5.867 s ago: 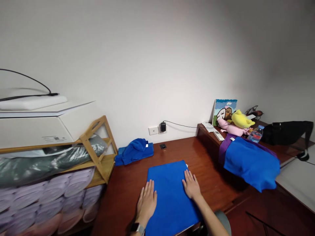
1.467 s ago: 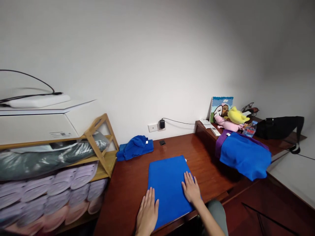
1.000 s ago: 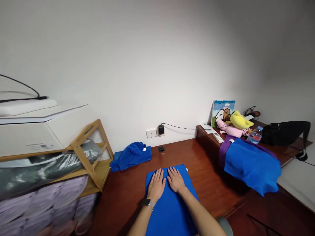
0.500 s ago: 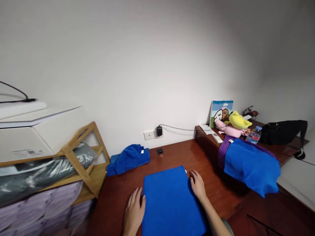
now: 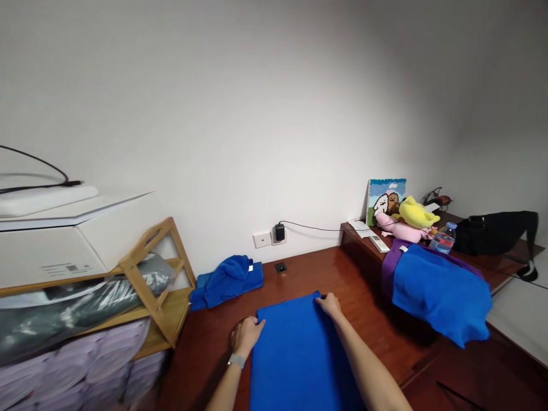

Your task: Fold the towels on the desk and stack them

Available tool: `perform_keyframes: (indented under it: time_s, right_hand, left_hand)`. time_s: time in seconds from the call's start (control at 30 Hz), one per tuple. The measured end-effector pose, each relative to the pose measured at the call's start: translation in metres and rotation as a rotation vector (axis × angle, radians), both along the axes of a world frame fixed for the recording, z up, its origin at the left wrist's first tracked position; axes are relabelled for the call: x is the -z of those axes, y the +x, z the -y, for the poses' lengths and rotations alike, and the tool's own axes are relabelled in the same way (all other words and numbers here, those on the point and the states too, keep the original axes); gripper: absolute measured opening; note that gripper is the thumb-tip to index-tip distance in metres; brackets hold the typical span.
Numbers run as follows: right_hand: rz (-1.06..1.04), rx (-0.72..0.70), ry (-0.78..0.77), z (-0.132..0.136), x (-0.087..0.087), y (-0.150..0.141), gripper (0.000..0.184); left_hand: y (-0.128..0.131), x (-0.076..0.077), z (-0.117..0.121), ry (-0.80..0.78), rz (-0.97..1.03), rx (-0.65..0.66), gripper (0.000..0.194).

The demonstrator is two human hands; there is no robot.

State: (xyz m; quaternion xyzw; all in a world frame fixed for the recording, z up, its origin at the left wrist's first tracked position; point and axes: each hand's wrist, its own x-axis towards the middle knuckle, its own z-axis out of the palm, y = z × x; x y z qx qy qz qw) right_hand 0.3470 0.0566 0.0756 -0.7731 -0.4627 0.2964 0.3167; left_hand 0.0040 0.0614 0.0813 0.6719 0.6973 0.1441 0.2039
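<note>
A flat, folded blue cloth lies on the reddish wooden desk in front of me. My left hand is closed in a pinch on the cloth's far left corner. At the far right corner, my right hand also grips the cloth's edge with curled fingers. Both forearms reach forward along the cloth's sides.
A bundle of blue cloths lies by the wall under a socket with a charger. A blue and purple cloth pile, plush toys, a water bottle and a black bag sit at the right. A wooden shelf stands left.
My hands slid from lying flat beside the cloth's edges to its two far corners, and their fingers have closed on them.
</note>
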Motion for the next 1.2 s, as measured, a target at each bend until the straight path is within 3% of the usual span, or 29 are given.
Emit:
perform_keyframes:
  time_s: [0.13, 0.23, 0.33, 0.43, 0.53, 0.67, 0.8, 0.87, 0.9, 0.97, 1.03, 1.13, 1.2]
  right_hand:
    - [-0.052, -0.005, 0.052, 0.004, -0.001, -0.009, 0.033]
    - [-0.120, -0.013, 0.163, 0.022, -0.011, -0.004, 0.050]
    - [-0.184, -0.027, 0.281, 0.055, -0.032, 0.012, 0.066]
    - [-0.256, 0.005, 0.451, 0.105, -0.061, 0.038, 0.073]
    - [-0.263, 0.123, 0.600, 0.162, -0.092, 0.079, 0.067]
    - [-0.078, 0.364, 0.683, 0.214, -0.138, 0.160, 0.068]
    - [0.110, 0.513, 0.754, 0.216, -0.205, 0.275, 0.071]
    - [0.186, 0.607, 0.718, 0.204, -0.237, 0.331, 0.070]
    - [0.221, 0.680, 0.668, 0.198, -0.249, 0.355, 0.071]
    - [0.294, 0.832, 0.554, 0.187, -0.261, 0.388, 0.075]
    - [0.374, 0.912, 0.488, 0.183, -0.253, 0.398, 0.078]
    - [0.549, 0.799, 0.530, 0.189, -0.212, 0.371, 0.069]
    - [0.682, 0.666, 0.583, 0.202, -0.174, 0.331, 0.063]
  left_hand:
    - [0.016, 0.000, 0.002, 0.076, 0.203, -0.016, 0.027]
    - [0.021, -0.004, 0.009, 0.116, 0.402, -0.036, 0.039]
    - [0.030, -0.012, 0.020, 0.149, 0.572, -0.056, 0.057]
    - [0.050, -0.033, 0.040, 0.194, 0.695, -0.033, 0.060]
    - [0.090, -0.076, 0.062, 0.293, 0.879, 0.128, 0.047]
    - [0.185, -0.165, 0.059, 0.435, 1.039, 0.447, 0.036]
    - [0.317, -0.252, 0.012, 0.430, 1.045, 0.677, 0.031]
    - [0.371, -0.279, -0.006, 0.441, 1.022, 0.734, 0.033]
    - [0.387, -0.284, -0.009, 0.449, 1.012, 0.738, 0.036]
    - [0.396, -0.276, -0.005, 0.457, 0.985, 0.748, 0.039]
    - [0.369, -0.238, 0.010, 0.450, 0.937, 0.773, 0.034]
    - [0.275, -0.139, 0.030, 0.425, 0.797, 0.727, 0.022]
    - [0.193, -0.065, 0.035, 0.454, 0.492, 0.518, 0.027]
